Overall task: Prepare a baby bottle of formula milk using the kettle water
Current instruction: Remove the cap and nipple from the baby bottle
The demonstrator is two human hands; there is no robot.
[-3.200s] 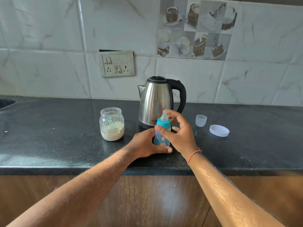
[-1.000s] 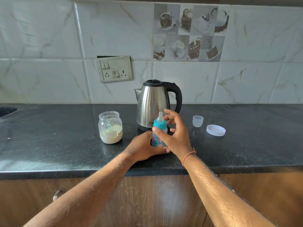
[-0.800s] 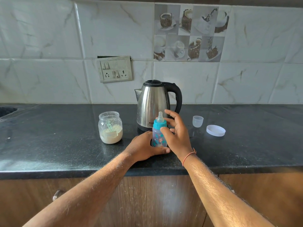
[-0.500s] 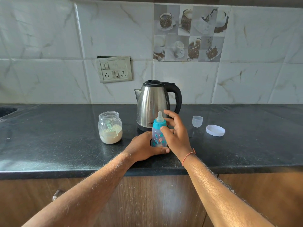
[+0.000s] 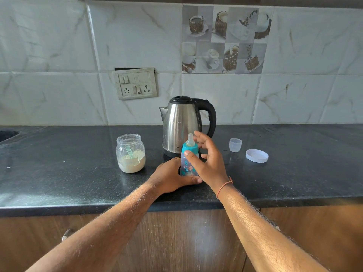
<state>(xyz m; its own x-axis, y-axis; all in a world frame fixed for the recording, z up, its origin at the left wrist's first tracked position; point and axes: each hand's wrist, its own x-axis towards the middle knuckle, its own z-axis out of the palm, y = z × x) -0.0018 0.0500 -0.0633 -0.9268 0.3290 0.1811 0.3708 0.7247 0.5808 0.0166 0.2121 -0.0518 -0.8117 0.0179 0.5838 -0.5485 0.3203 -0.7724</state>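
Black counter (image 5: 59,173). Steel kettle (image 5: 181,126) at back, jar (image 5: 130,153) left of it. Left hand (image 5: 170,177) wrapped round base of upright bottle (image 5: 188,163); right hand (image 5: 208,161) loosely spread, thumb on teal collar.

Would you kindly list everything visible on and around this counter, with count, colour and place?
Baby bottle: 1, clear with teal collar, counter front centre.
Kettle: 1, steel and black, behind bottle.
Powder jar: 1, clear, left of kettle.
Small cup: 1, translucent, right of kettle.
Lid: 1, white, right of cup.
Switchboard: 1, off-white, wall.
Counter: 1, black.
Left hand: holds bottle base.
Right hand: fingers spread, thumb on collar.
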